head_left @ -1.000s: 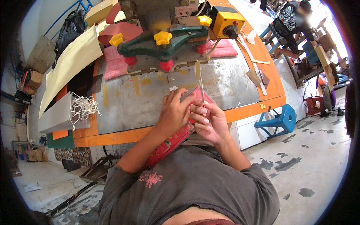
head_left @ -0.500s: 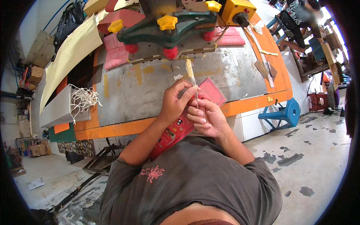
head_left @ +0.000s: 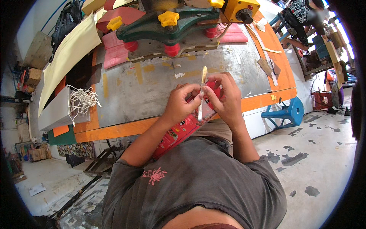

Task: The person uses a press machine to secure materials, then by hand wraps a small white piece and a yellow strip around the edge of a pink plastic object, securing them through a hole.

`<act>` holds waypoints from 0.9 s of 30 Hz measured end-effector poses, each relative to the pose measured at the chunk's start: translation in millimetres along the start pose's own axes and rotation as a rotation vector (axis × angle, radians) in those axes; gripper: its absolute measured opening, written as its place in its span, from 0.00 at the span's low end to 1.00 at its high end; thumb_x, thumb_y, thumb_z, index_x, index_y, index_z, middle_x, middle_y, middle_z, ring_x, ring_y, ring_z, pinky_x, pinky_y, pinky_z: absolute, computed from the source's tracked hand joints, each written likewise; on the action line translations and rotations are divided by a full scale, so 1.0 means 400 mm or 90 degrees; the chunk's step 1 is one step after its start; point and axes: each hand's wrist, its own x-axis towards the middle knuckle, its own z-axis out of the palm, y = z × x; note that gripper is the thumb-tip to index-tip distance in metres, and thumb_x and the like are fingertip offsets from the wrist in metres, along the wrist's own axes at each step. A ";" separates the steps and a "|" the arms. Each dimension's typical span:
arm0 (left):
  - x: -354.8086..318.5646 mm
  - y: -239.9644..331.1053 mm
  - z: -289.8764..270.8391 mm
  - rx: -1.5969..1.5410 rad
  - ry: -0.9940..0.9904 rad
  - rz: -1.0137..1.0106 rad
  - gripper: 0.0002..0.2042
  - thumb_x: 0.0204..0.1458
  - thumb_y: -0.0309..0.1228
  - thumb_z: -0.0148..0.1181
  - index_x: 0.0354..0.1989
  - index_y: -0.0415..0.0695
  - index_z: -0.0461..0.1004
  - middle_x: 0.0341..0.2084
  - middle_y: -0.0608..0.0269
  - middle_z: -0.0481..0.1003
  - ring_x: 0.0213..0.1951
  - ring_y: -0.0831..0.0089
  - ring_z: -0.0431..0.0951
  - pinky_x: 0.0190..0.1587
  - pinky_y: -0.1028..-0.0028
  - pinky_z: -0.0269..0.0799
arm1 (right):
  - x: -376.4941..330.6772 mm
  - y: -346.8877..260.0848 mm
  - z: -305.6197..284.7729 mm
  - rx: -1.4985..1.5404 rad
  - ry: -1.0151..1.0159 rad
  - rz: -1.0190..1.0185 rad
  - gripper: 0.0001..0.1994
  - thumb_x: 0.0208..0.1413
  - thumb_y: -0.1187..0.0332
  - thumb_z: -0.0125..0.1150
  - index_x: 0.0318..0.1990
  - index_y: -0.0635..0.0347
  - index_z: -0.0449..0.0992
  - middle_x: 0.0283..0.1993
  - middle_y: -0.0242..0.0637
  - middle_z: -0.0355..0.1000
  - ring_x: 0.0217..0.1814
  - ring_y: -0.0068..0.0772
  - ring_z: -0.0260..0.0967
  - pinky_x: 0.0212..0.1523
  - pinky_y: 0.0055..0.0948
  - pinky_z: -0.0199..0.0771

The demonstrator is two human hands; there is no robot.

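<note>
Pinching a slim strip (head_left: 204, 76), left hand (head_left: 182, 100) faces right hand (head_left: 227, 95), whose fingers arch open.

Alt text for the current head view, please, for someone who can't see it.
A person's left hand and right hand meet at a narrow pale strip, above a red printed piece. Beyond is a metal-topped bench with a green machine part; white cords hang at left, and a blue stool stands at right.

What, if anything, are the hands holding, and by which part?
The left hand pinches a thin pale strip around its middle. The right hand has its thumb close against it there, but whether it grips cannot be told.
</note>
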 end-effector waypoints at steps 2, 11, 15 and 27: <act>0.001 0.016 0.007 -0.002 0.040 0.030 0.16 0.58 0.28 0.67 0.54 0.38 0.81 0.34 0.60 0.81 0.39 0.68 0.79 0.46 0.67 0.75 | 0.008 0.007 0.010 -0.021 0.000 -0.017 0.13 0.59 0.67 0.74 0.47 0.60 0.78 0.44 0.44 0.77 0.43 0.48 0.78 0.43 0.41 0.77; -0.003 0.012 0.000 0.024 0.023 0.026 0.25 0.58 0.24 0.67 0.66 0.36 0.76 0.33 0.65 0.79 0.38 0.79 0.78 0.45 0.73 0.76 | 0.012 0.032 0.021 -0.080 0.028 -0.080 0.09 0.59 0.69 0.73 0.44 0.59 0.80 0.44 0.43 0.80 0.43 0.49 0.80 0.43 0.43 0.79; -0.002 0.020 0.006 -0.038 0.023 -0.037 0.26 0.55 0.27 0.67 0.64 0.38 0.78 0.31 0.59 0.81 0.37 0.66 0.80 0.47 0.66 0.76 | 0.011 0.056 0.012 -0.123 0.051 -0.103 0.07 0.60 0.71 0.72 0.43 0.59 0.81 0.42 0.44 0.80 0.42 0.49 0.80 0.42 0.43 0.80; 0.006 0.023 0.006 -0.017 0.006 -0.009 0.18 0.53 0.24 0.65 0.54 0.37 0.81 0.29 0.58 0.78 0.32 0.65 0.77 0.42 0.67 0.74 | 0.058 0.083 0.000 -0.168 0.100 -0.105 0.05 0.64 0.73 0.65 0.42 0.62 0.75 0.40 0.43 0.77 0.40 0.52 0.78 0.38 0.47 0.77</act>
